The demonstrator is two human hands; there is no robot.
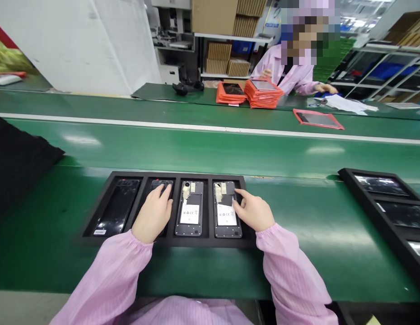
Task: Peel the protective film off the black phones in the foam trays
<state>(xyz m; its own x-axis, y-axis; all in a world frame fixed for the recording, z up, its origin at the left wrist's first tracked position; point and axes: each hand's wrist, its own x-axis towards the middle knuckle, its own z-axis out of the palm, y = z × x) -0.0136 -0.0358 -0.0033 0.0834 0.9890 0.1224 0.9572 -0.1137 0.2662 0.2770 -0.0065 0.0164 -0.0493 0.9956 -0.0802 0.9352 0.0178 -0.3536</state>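
A black tray (210,242) with four compartments lies on the green surface. The leftmost compartment holds a dark glossy phone (117,205). Over the second compartment is my left hand (153,213), fingers apart, its fingertips on another dark phone (156,184) that it partly hides. The third compartment holds an opened phone (190,214) with a white battery label. A similar opened phone (226,215) lies in the rightmost compartment. My right hand (253,211) touches that phone's upper right edge with its fingers bent and apart, nothing held between them.
Another black tray (375,210) with dark phones lies at the right. Black cloth (20,162) is at the left edge. Beyond the white strip stand red-wrapped stacks (263,95) and a red-edged panel (318,119). A person in pink (300,79) works across the bench.
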